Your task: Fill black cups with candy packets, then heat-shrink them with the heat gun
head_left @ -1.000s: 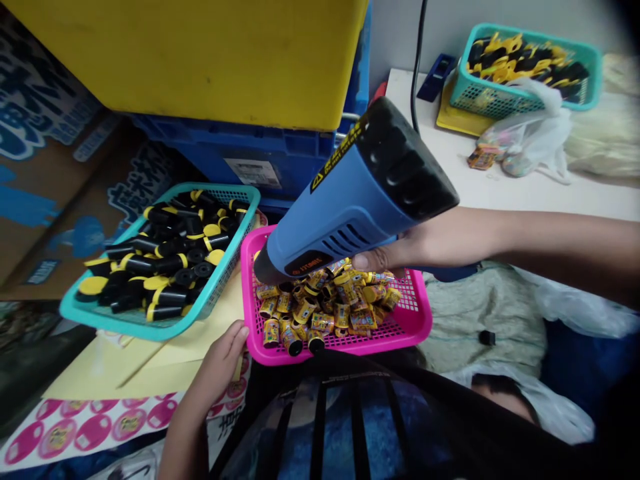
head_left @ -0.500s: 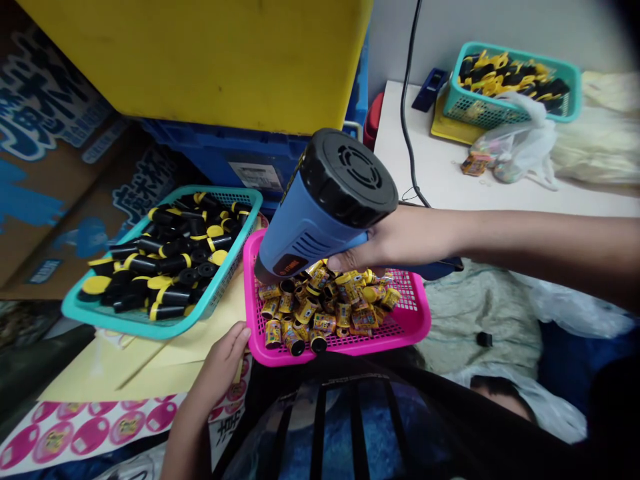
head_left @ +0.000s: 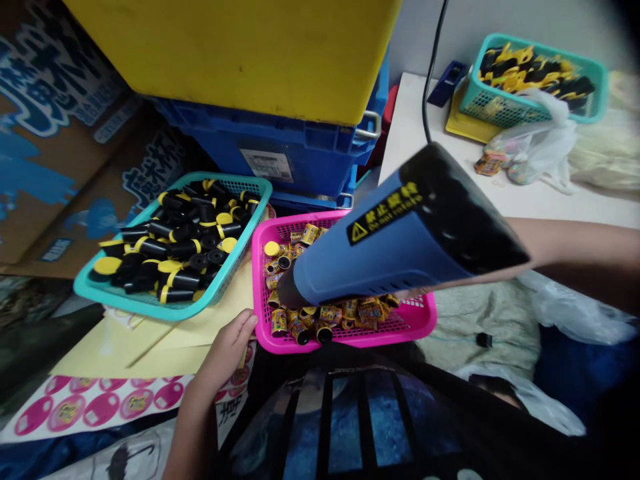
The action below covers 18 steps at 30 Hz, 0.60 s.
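My right hand (head_left: pixel 523 243) is wrapped round a blue heat gun (head_left: pixel 360 247) with a black rear end, which hides most of its fingers. The gun's dark nozzle points down and left over a pink plastic basket (head_left: pixel 425 325). Inside the basket lie many small yellow-labelled containers (head_left: pixel 300 330), some tipped on their sides with black ends showing. At the basket's near left corner, my left hand (head_left: pixel 230 347) grips the pink rim between thumb and fingers.
To the left stands a turquoise basket (head_left: pixel 210 303) of black, yellow-capped containers. Blue crates (head_left: pixel 310 157) and a yellow bin (head_left: pixel 240 60) rise behind. A black cable (head_left: pixel 431 73) hangs by a white table (head_left: pixel 415 100) bearing another turquoise basket (head_left: pixel 597 100) and a plastic bag (head_left: pixel 545 140).
The heat gun has tilted over, its rear end swinging right and its nozzle moving right over the containers. My left hand stays on the basket's rim. The view has shifted slightly.
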Motion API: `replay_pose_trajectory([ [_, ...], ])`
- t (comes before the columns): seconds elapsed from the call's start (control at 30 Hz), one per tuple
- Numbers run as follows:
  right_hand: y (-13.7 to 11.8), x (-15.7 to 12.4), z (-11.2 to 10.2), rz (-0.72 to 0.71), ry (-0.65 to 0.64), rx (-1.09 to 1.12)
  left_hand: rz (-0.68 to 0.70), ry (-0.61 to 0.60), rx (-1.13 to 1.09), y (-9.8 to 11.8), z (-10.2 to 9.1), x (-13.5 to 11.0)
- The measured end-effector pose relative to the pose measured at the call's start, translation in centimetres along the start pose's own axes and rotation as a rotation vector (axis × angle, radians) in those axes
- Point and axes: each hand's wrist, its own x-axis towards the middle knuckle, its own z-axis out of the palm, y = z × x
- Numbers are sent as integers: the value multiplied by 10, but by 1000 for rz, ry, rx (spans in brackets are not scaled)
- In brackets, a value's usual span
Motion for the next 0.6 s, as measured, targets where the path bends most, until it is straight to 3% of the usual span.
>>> replay_pose_trajectory([
  [0.1, 5, -9, 4, -57, -12, -16, 7, -16, -1, 2, -1, 0],
  [0.4, 3, 3, 10, 51, -15, 152, 6, -23, -2, 7, -2, -2],
  [0.6, -2, 2, 10, 9, -145, 146, 3, 3, 28, 11, -2, -2],
])
